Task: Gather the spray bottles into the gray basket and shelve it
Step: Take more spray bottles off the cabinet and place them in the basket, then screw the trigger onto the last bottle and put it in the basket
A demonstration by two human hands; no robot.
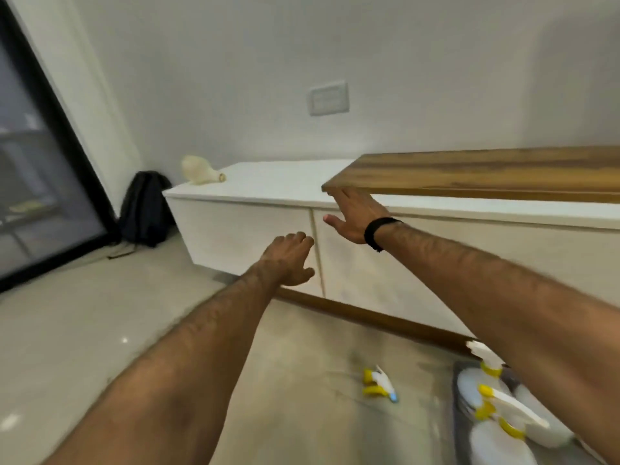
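Nearest to us, at the lower right, the gray basket [460,370] sat on the pale tiled floor [84,330], only its dark rim showing past our right forearm. Inside it we could count several white plastic spray bottles with yellow collars [496,402], lying jumbled with their trigger heads pointing different ways.

Just left of the basket, and apart from it, a loose white-and-yellow spray head with a blue tip [380,384] lay on the floor. Blur kept us from telling whether a bottle was attached. Its long axis ran roughly from upper left to lower right, the blue nozzle toward us.

Both of these lay well below and behind our hands. Our left hand [290,260] was open, fingers loosely spread, holding nothing, in front of the white low cabinet [248,229]. Our right hand [349,216], with a black wristband [375,233], was also open and empty, its fingertips touching the underside of the brown wooden shelf board's [486,172] corner.

We judged that gathering was not yet finished. The loose piece lay between our two forearms, somewhat nearer the left arm's line, so the left hand would have had to draw back and down to reach it.

Farthest off, a cream bulb-shaped object [201,172] lay on the cabinet top, and a black backpack [144,209] leaned by the wall.
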